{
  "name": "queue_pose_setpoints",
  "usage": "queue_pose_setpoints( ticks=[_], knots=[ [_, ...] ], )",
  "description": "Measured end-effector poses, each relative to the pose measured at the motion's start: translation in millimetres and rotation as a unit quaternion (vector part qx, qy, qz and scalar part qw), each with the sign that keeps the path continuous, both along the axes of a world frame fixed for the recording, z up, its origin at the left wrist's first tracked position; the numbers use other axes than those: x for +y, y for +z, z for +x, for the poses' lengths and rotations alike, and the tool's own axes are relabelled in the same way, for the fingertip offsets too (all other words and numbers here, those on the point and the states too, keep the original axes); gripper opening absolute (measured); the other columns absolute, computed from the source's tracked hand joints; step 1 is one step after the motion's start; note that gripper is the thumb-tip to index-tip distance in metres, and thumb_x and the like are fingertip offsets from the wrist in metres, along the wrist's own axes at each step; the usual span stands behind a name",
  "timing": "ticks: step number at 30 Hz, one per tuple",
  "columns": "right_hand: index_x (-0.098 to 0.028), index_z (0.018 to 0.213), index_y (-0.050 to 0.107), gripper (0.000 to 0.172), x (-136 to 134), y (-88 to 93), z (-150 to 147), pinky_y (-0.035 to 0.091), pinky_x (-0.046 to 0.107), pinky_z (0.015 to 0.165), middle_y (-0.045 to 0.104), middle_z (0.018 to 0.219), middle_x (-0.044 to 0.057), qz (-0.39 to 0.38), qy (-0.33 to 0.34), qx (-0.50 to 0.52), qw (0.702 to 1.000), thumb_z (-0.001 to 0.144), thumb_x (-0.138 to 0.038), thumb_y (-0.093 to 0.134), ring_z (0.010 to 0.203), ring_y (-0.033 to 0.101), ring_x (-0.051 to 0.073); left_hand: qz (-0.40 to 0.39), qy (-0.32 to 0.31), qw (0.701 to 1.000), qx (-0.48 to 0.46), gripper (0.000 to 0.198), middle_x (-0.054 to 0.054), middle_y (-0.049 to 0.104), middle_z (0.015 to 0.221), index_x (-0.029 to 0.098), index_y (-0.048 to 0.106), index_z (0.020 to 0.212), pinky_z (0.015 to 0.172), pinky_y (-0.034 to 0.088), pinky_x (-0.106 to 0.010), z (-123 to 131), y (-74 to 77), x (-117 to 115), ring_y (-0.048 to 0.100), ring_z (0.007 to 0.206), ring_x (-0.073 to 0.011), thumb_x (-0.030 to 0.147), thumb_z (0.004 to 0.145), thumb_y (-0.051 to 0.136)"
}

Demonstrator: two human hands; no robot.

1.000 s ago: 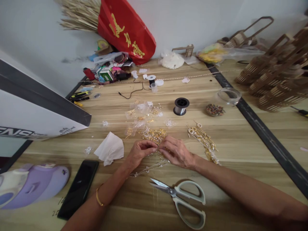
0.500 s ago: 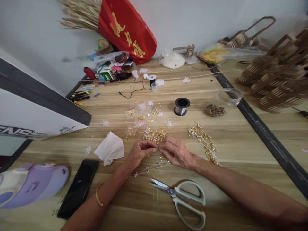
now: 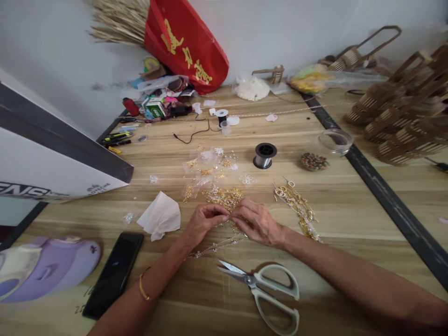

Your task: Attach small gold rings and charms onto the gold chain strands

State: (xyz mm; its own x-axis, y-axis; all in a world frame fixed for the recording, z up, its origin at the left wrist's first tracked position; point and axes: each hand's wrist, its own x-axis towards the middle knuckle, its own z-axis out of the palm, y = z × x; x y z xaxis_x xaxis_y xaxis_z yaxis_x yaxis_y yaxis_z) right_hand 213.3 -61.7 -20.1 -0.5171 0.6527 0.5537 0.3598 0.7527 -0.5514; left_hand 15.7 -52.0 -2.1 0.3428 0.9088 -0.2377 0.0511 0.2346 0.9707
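My left hand [image 3: 203, 223] and my right hand [image 3: 258, 222] meet fingertip to fingertip over the wooden table [image 3: 350, 219], both pinched on a tiny piece I cannot make out. A thin beaded chain [image 3: 217, 245] trails from under the hands toward the near left. Just beyond the fingers lies a heap of small gold findings [image 3: 224, 196]. A bundle of gold chains with rings [image 3: 297, 207] lies right of my right hand. Pale-handled scissors [image 3: 268, 291] rest open near the front edge.
A crumpled tissue [image 3: 160, 216], black phone [image 3: 114, 275] and purple object [image 3: 52, 266] lie left. A wire spool [image 3: 264, 155], bead dish [image 3: 313, 161] and glass jar [image 3: 336, 140] stand farther back. Clutter and a red bag [image 3: 185, 44] line the wall; woven baskets [image 3: 402, 116] are stacked right.
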Motion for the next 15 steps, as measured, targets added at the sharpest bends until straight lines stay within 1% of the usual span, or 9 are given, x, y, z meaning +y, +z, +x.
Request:
queue_pose_setpoints(
  ticks=[7,15],
  knots=[
    [-0.016,0.094,0.056,0.008,-0.3,-0.4,-0.9,0.046,0.028,0.065,0.06,0.085,0.006,0.0,-0.008,-0.006,1.0,0.09,-0.019,0.05,0.077,0.055,0.016,0.006,-0.011,1.0,-0.008,0.009,-0.001,0.068,0.074,0.016,0.072,0.072,0.07,0.043,-0.022,0.0,0.0,-0.2,0.057,0.071,-0.0117,0.022,0.066,0.075],
    [-0.016,0.095,0.057,0.01,0.4,-1.7,-0.2,0.046,0.028,0.065,0.06,0.086,0.007,0.0,-0.003,-0.003,1.0,0.09,-0.02,0.049,0.078,0.055,0.016,0.005,-0.015,1.0,-0.008,0.009,-0.001,0.068,0.075,0.015,0.072,0.073,0.071,0.043,-0.022,0.3,0.3,-1.0,0.057,0.071,-0.0113,0.021,0.067,0.074]
  ],
)
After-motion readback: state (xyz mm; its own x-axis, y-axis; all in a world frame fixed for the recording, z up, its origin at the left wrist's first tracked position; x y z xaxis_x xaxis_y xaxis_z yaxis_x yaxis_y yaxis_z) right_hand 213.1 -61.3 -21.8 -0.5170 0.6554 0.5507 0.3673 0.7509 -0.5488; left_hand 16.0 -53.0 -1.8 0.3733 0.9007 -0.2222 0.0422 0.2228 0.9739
